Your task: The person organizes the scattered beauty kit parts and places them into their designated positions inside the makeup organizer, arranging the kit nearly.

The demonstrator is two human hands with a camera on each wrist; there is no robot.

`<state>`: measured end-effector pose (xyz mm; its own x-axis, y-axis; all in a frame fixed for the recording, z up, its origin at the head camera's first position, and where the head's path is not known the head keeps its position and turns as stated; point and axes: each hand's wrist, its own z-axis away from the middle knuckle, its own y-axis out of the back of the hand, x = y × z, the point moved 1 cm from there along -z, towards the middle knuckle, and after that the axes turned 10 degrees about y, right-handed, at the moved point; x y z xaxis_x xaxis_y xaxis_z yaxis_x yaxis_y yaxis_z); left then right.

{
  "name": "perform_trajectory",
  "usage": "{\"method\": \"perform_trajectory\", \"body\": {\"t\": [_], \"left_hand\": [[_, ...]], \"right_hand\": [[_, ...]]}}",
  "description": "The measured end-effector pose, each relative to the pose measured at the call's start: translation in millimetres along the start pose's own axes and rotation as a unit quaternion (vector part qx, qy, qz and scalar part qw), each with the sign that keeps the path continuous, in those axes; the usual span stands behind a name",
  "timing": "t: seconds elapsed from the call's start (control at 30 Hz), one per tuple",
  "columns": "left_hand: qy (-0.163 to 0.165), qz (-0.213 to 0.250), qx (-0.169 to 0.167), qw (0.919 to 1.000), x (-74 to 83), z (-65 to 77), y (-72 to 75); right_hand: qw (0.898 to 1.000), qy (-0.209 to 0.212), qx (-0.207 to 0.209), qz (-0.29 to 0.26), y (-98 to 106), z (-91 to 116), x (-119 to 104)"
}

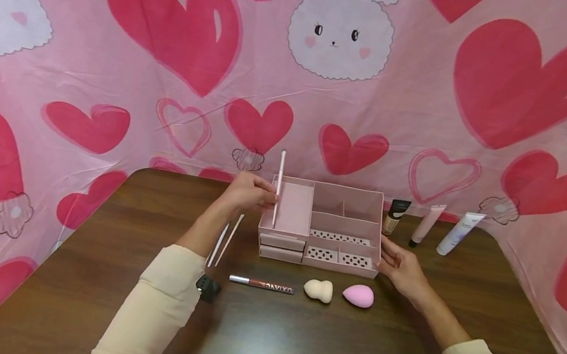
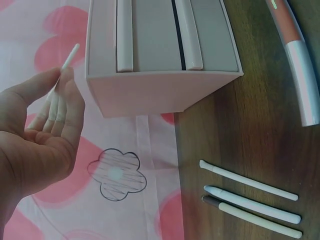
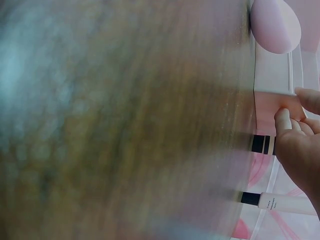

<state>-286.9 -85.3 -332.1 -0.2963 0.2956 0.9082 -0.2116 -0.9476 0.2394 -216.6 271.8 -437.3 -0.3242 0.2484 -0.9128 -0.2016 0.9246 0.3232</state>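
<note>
My left hand [image 1: 251, 193] pinches a slim pale makeup brush [image 1: 281, 171] between thumb and fingertips. It stands nearly upright, its lower end over the left compartment of a pink cosmetic organizer [image 1: 296, 205]. In the left wrist view the brush tip [image 2: 73, 52] sticks out past the fingers beside the organizer's drawers. My right hand [image 1: 403, 267] touches the organizer's right side wall near the front corner, fingers fairly straight. Several thin brushes [image 2: 250, 180] lie on the table left of the organizer, partly hidden by my left forearm in the head view.
In front of the organizer lie a lip gloss tube [image 1: 262, 285], a cream makeup sponge [image 1: 319, 290] and a pink egg-shaped sponge [image 1: 359, 296]. Right of it stand a black-topped tube [image 1: 394, 218], a pink tube [image 1: 426, 225] and a white tube [image 1: 459, 235]. A heart-print cloth hangs behind the wooden table.
</note>
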Motion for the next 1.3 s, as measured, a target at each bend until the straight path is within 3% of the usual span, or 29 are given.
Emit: {"method": "perform_trajectory", "body": {"t": [0.5, 0.63, 0.87, 1.03, 1.3], "left_hand": [[-0.05, -0.109, 0.025, 0.9924, 2.9, -7.5, -21.8], [-0.044, -0.121, 0.028, 0.9913, 2.4, -8.6, -27.4], [-0.027, -0.104, -0.004, 0.9942, 1.7, -9.5, -35.5], [-0.017, -0.12, -0.012, 0.9926, 5.2, -6.0, -41.2], [0.022, -0.128, -0.039, 0.9908, 6.4, -6.5, -49.5]], "right_hand": [[1.0, -0.003, 0.002, -0.001, -1, 1, -1], [1.0, -0.003, 0.002, -0.003, -1, 1, -1], [1.0, -0.002, 0.0, -0.008, 0, 0, 0], [1.0, -0.004, 0.0, -0.011, -1, 0, 2], [1.0, -0.008, 0.001, -0.009, -2, 0, -2]]}}
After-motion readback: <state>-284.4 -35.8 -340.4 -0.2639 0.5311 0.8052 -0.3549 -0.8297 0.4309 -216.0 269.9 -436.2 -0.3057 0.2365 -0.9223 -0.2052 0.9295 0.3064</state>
